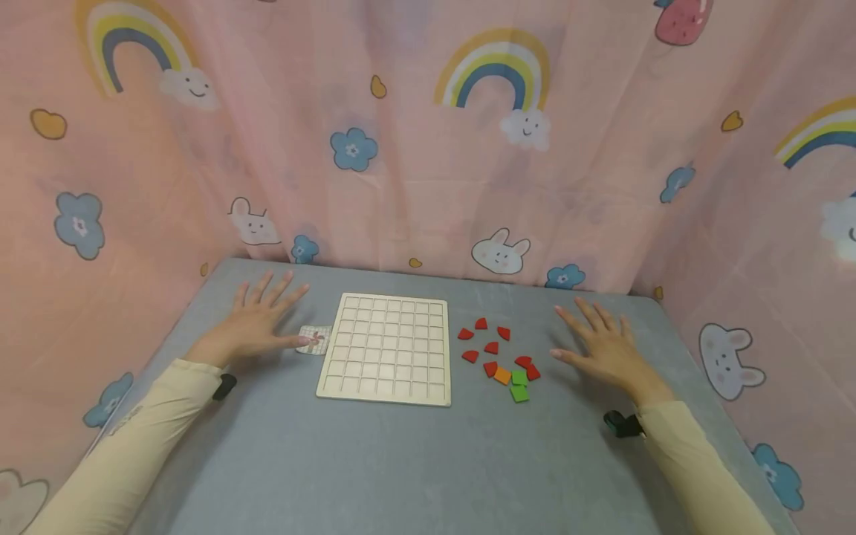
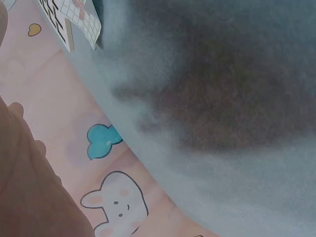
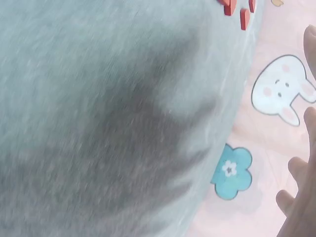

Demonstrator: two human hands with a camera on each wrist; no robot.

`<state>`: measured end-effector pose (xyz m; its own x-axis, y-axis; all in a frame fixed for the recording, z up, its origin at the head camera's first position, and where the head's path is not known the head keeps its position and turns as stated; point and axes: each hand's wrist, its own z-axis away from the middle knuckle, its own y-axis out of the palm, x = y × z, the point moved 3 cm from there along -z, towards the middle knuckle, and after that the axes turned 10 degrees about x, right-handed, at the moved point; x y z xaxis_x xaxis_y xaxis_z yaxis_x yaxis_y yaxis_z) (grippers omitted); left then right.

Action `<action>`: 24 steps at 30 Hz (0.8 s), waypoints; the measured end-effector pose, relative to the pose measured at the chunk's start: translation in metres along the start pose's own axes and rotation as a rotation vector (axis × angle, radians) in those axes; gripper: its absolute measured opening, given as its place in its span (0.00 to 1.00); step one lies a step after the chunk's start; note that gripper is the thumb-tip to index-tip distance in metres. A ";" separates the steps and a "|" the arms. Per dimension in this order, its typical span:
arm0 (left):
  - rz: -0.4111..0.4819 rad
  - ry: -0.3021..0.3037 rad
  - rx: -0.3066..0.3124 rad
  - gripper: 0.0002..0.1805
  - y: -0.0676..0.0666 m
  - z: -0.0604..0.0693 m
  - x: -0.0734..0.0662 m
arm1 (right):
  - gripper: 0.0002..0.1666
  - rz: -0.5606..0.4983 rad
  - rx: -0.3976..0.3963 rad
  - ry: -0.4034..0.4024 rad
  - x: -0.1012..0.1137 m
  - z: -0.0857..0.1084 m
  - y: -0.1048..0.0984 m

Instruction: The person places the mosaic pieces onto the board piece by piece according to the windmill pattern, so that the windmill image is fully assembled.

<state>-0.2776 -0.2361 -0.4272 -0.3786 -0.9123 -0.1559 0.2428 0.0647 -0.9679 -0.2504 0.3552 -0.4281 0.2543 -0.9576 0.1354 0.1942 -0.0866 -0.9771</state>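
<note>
A square pale board (image 1: 384, 349) marked off in a grid lies at the middle of the table. Just left of it is a small white card (image 1: 314, 343) with a grid and a reddish figure. My left hand (image 1: 257, 319) is spread, its thumb over the card in the head view; whether it touches cannot be told. Right of the board lie several red quarter-round pieces (image 1: 491, 348), an orange square (image 1: 502, 376) and two green squares (image 1: 519, 393). To their right my right hand (image 1: 602, 345) hovers with spread fingers, holding nothing.
The grey cloth-covered table (image 1: 374, 468) runs back to a pink patterned curtain (image 1: 428, 178), which also closes off both sides. A dark wrist device (image 1: 623, 424) is strapped under the right sleeve, and another (image 1: 225, 386) under the left.
</note>
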 end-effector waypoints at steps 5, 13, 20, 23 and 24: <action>0.011 0.008 0.015 0.56 0.001 0.002 -0.003 | 0.54 0.003 -0.005 -0.017 0.006 -0.008 0.001; 0.033 0.049 0.045 0.57 0.010 0.008 -0.022 | 0.51 -0.016 0.003 -0.044 0.022 -0.020 0.003; 0.114 0.125 0.132 0.55 0.033 0.016 -0.050 | 0.49 -0.099 0.029 -0.056 0.034 -0.033 0.006; 0.127 0.162 0.154 0.54 0.041 0.022 -0.064 | 0.48 -0.144 0.033 -0.059 0.041 -0.041 0.007; 0.129 0.175 0.157 0.54 0.044 0.024 -0.069 | 0.49 -0.162 0.036 -0.056 0.043 -0.044 0.007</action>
<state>-0.2198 -0.1799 -0.4542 -0.4807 -0.8159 -0.3213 0.4297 0.1003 -0.8974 -0.2799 0.3010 -0.4364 0.2690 -0.9151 0.3005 0.2705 -0.2277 -0.9354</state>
